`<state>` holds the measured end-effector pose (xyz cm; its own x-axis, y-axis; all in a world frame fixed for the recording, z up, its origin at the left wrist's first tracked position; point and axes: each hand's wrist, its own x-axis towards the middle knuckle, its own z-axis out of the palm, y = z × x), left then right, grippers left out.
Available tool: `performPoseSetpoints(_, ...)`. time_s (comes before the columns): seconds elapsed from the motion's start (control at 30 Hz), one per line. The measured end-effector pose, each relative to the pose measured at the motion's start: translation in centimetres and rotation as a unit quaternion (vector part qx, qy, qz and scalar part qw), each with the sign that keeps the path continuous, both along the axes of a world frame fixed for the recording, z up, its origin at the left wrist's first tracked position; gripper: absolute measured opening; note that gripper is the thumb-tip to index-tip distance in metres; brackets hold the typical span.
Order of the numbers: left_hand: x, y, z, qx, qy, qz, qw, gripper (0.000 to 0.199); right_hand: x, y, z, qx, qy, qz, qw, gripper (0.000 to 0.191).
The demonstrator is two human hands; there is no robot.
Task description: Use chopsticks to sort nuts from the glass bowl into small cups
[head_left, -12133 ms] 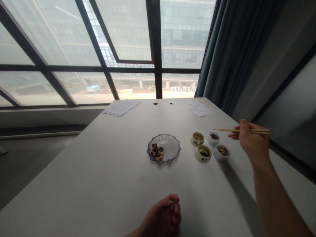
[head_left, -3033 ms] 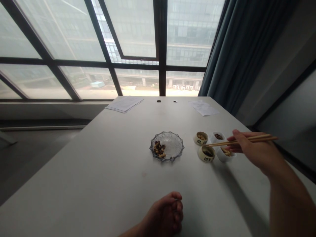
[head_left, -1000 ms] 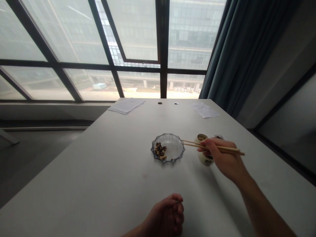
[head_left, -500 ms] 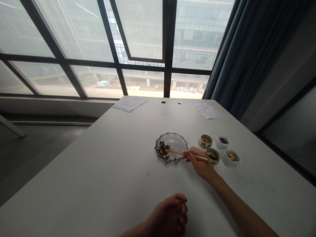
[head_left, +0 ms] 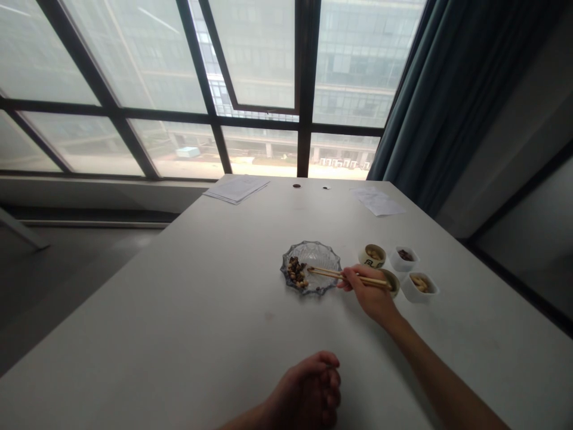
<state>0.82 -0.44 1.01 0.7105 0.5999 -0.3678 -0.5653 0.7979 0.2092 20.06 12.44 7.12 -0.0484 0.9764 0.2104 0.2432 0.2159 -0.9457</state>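
My right hand [head_left: 369, 292] is closed around a pair of wooden chopsticks [head_left: 326, 273], whose tips are over a clear glass dish [head_left: 320, 257] with a scalloped rim. A small dark piece seems to be at the tips. Mixed dark and pale food pieces [head_left: 296, 273] lie in the dish's left part. Beside my right hand is a round bowl [head_left: 394, 282], partly hidden by it. Near the bottom edge my left hand [head_left: 308, 388] rests with curled fingers, palm to the right, and nothing visible in it.
Another round bowl [head_left: 372, 255] with pale pieces and two white plastic tubs [head_left: 404, 259], [head_left: 419, 287] of food stand right of the dish. Papers [head_left: 237, 189] lie at the white table's [head_left: 201, 310] far left and crumpled paper [head_left: 378, 201] at its far right.
My right hand and the chopsticks have moved slightly right, and the tips have drawn away from the food pile. My left hand has not moved.
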Motion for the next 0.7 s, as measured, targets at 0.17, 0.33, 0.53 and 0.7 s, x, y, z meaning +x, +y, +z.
performPoseSetpoints(0.17,0.0,-0.1,-0.1,-0.002,0.003,0.003,1.000,0.010,0.2,0.1,-0.2,0.033,-0.038,-0.008,0.999,0.045)
performPoseSetpoints(0.33,0.0,-0.1,-0.2,-0.001,0.001,0.001,1.000,0.011,0.0,0.1,-1.3,0.070,-0.022,-0.054,0.996,0.047)
performPoseSetpoints(0.53,0.0,-0.1,-0.3,0.011,-0.001,0.005,1.000,0.012,-0.3,-0.2,-0.9,0.116,-0.022,-0.092,0.989,0.049)
performPoseSetpoints(0.7,-0.1,0.0,-0.4,0.012,-0.003,0.000,1.000,0.011,0.4,-0.3,0.8,0.160,-0.031,-0.126,0.978,0.047)
